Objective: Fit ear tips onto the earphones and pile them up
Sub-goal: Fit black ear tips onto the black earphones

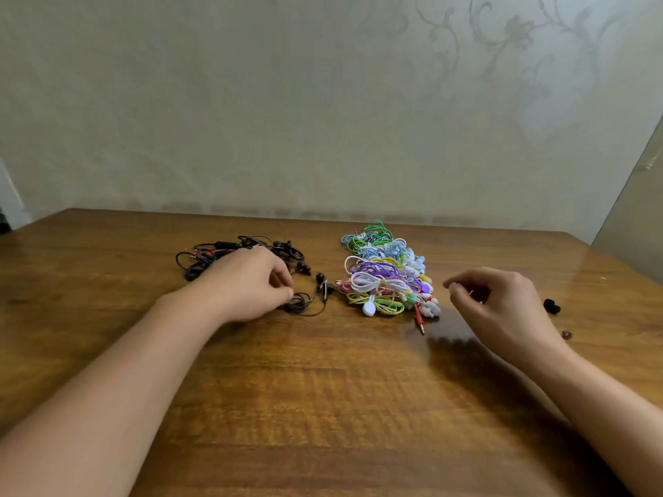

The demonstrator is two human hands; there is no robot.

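Wooden table (323, 389), seen from the head camera, against a pale patterned wall (323, 102).

Left hand (251, 281): palm down on the table, thumb and forefinger pinched together on the coiled cable of a black earphone set (305, 299). The coil lies directly at the fingertips, on the hand's right side; its two buds lie just beyond, to the right and slightly farther away, on the table.

Black earphone pile (236, 252): tangled black and red cables, far side of the left hand, partly hidden by it.

Coloured earphone pile (387, 274): green, blue, purple, white, pink and yellow bundles stacked mid-table, between the two hands. A red jack plug sticks out at its near right edge.

Right hand (502, 303): raised just right of the coloured pile, fingers curled, thumb and forefinger tips close together. Whether they hold something small: cannot tell.

Black ear tip (551, 305): on the table right of the right hand, apart from it. A smaller ear tip (567, 334) lies nearer, also apart.
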